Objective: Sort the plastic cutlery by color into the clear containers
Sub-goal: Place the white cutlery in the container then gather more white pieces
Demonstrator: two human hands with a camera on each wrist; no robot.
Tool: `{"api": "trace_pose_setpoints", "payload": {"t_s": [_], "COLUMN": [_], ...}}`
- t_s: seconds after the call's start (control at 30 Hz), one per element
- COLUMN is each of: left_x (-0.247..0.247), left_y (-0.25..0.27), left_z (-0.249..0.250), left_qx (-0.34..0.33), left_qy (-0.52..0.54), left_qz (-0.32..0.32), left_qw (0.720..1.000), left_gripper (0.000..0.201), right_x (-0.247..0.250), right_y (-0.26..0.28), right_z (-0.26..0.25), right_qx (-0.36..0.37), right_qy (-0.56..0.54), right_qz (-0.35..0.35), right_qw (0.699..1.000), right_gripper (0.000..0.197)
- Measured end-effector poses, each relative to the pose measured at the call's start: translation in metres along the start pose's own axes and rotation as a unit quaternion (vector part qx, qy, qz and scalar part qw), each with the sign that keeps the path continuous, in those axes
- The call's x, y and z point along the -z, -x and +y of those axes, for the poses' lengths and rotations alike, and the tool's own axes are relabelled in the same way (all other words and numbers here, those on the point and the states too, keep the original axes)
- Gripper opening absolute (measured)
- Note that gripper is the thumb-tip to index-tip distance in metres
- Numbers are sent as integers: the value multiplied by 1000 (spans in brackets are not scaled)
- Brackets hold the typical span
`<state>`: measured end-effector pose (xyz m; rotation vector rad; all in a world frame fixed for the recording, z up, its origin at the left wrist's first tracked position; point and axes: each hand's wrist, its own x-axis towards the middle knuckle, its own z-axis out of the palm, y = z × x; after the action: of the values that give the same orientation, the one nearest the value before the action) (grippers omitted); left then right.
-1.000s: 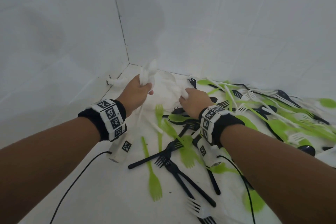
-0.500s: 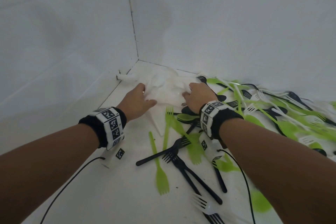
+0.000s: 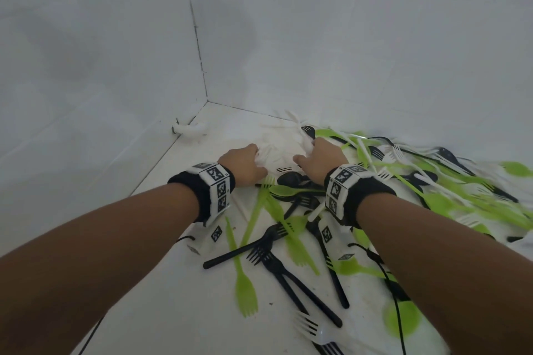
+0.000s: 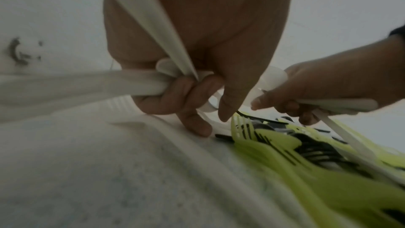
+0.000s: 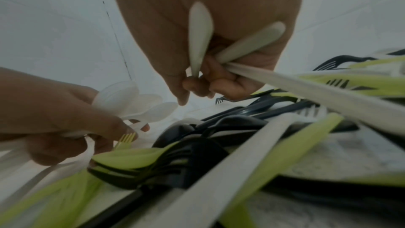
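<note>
1. Head view: the left hand (image 3: 243,166) and right hand (image 3: 323,160) reach side by side into the far corner, both down on a heap of white cutlery (image 3: 278,150) that lies between and just past them. Green forks (image 3: 245,287) and black forks (image 3: 277,262) are scattered on the floor (image 3: 161,311) below and to the right of the wrists. No clear container shows anywhere, so the sorted pieces have no visible place to go.

2. Left wrist view: the left hand's fingers (image 4: 175,93) are curled round a bunch of white handles (image 4: 87,82), at least three, though blur stops an exact count. A green fork (image 4: 252,133) lies just under its fingertips.

3. Right wrist view: the right hand's fingers (image 5: 221,82) are closed on three white pieces that can be told apart: two rounded handle ends (image 5: 200,29) against the palm and one long knife (image 5: 306,84) running off to the right. Black spoons (image 5: 230,124) lie below.

4. Counts in the head view: about five loose green forks and four black ones near the wrists; the pile to the right is too tangled to count.

5. Risks, as a judgement: the bunches look loosely fanned, so lifting could let a piece slide out; tines may snag a green or black piece and drag it along, mixing colours.
</note>
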<state>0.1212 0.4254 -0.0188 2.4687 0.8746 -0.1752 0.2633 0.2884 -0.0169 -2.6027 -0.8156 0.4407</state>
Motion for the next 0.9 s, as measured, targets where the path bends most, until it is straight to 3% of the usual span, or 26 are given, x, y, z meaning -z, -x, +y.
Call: {"api": "trace_pose_setpoints", "payload": {"t_s": [0.17,0.3,0.47,0.6,0.77,0.9], "left_x": [5,8,5,0,-6,-8], "left_y": [-3,-5,-12,-17,-18,-22], "left_z": [5,11,15,11,12,21], "left_qx": [38,52,59,50,23,23], "left_qy": [187,232,208,170,58,8], "left_qz": [-35,-91,-85,-40,-23,-17], "left_qw": [981,967,973,983,998,1000], "left_gripper": [25,23,23,29,56,46], "right_x": [-4,-9,-16,-17,-15,-6], "right_y": [-9,-14,-21,-22,-18,-11], "right_z": [-8,-14,-14,-14,-12,-3], "right_qx": [23,31,50,44,12,-5], "right_qy": [28,40,55,70,57,5], "right_qz": [-6,-17,-21,-31,-52,-13], "right_qw": [999,999,997,996,997,1000], "right_gripper": [21,20,22,26,23,27]}}
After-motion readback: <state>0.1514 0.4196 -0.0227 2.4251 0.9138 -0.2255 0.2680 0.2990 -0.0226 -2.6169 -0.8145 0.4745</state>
